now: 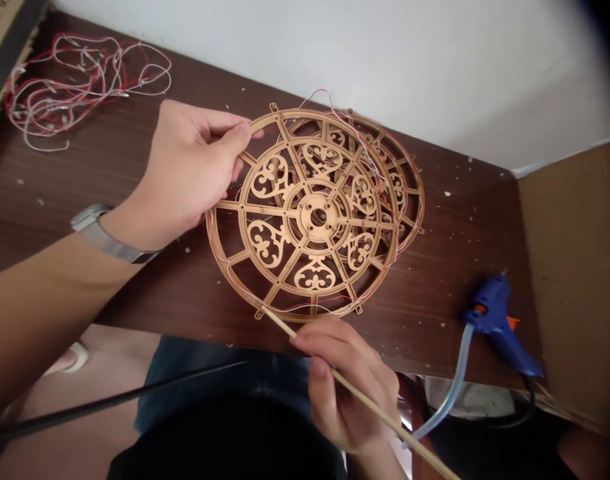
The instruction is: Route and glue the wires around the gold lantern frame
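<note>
While the left hand (pixel 189 160) pinches the upper-left rim of an openwork wheel (pixel 309 225) between thumb and fingers, the right hand (pixel 349 380) grips a thin stick (pixel 279 321) like a pen, fingers closed on the shaft, its tip at the lower-left rim beside a small tab. The wheel is held over the middle of the bench (pixel 465 220), overlapping another wheel (pixel 419 195); whether the two touch, I cannot tell. Red-and-white wire (pixel 229 267) follows much of the rim, so the work looks well under way: it lies close along the left side and runs down the right too. Along the bottom the strands spread apart — that stretch seems unfinished — and a red loop stands loose above the top, though which wheel it belongs to is unclear. A tangle of wire (pixel 59 121) lies at the far left, a glue gun (pixel 489 305) at the right.
</note>
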Motion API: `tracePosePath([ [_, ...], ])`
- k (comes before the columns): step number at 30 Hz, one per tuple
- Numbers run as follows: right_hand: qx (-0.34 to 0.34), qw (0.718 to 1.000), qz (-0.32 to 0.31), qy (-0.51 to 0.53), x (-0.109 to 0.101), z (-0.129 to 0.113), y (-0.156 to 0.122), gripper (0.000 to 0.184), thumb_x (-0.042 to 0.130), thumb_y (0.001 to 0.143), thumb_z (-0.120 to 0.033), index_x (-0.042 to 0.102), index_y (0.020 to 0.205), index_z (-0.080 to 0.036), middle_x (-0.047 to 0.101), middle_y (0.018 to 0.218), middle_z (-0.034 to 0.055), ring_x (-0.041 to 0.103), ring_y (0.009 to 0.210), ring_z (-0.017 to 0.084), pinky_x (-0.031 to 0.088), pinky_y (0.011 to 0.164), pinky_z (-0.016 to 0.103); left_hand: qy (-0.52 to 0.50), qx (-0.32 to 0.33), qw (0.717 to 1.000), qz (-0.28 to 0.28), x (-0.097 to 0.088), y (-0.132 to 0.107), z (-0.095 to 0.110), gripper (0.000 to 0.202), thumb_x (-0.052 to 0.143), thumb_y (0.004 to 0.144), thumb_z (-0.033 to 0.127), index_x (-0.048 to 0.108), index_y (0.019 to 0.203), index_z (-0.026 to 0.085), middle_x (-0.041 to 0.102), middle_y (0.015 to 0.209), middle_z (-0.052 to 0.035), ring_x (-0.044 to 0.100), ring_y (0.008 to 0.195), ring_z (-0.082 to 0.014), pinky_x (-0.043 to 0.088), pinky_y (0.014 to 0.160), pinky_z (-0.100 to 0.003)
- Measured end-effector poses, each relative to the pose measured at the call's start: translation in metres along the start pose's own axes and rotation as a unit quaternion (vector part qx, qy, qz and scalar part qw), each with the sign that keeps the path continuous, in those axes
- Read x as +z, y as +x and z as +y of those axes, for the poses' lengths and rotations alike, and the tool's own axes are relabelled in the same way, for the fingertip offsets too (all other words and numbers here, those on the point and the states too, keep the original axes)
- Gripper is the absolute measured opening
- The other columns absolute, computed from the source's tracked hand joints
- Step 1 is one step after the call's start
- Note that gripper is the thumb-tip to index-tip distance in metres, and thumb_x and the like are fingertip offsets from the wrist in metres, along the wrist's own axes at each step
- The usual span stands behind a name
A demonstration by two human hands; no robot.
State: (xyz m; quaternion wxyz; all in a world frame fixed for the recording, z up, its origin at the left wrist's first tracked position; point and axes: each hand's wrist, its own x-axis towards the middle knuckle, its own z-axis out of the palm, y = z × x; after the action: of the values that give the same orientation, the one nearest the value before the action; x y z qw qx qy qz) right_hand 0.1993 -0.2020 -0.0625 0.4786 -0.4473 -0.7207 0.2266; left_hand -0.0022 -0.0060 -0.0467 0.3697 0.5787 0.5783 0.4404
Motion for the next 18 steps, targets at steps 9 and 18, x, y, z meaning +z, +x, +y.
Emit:
tracePosePath([
  [9, -0.026, 0.998, -0.018, -0.055, 0.0003, -0.0062, -0.001, 0.024, 0.054, 0.097, 0.0, 0.068, 0.112, -0.011, 0.073, 0.102, 0.0073, 0.073, 0.096, 0.013, 0.064, 0.079, 0.026, 0.001, -0.009, 1.0, 0.011, 0.0032, -0.0018, 0.0042, 0.033, 0.065, 0.103, 0.019, 0.075, 0.072, 0.014, 0.047, 0.053, 0.0022, 0.035, 0.045, -0.0044, 0.022, 0.047, -0.023],
  [18, -0.039, 0.999, -0.022, -0.022, -0.0071, -0.0088, -0.0058, 0.021, 0.053, 0.099, -0.002, 0.067, 0.115, -0.007, 0.07, 0.108, 0.0107, 0.073, 0.101, 0.015, 0.064, 0.08, 0.026, -0.026, -0.018, 0.999, 0.023, 0.0074, -0.0017, 0.0045, 0.021, 0.067, 0.102, 0.01, 0.085, 0.091, 0.012, 0.05, 0.05, 0.0037, 0.037, 0.042, -0.0054, 0.026, 0.044, -0.022],
])
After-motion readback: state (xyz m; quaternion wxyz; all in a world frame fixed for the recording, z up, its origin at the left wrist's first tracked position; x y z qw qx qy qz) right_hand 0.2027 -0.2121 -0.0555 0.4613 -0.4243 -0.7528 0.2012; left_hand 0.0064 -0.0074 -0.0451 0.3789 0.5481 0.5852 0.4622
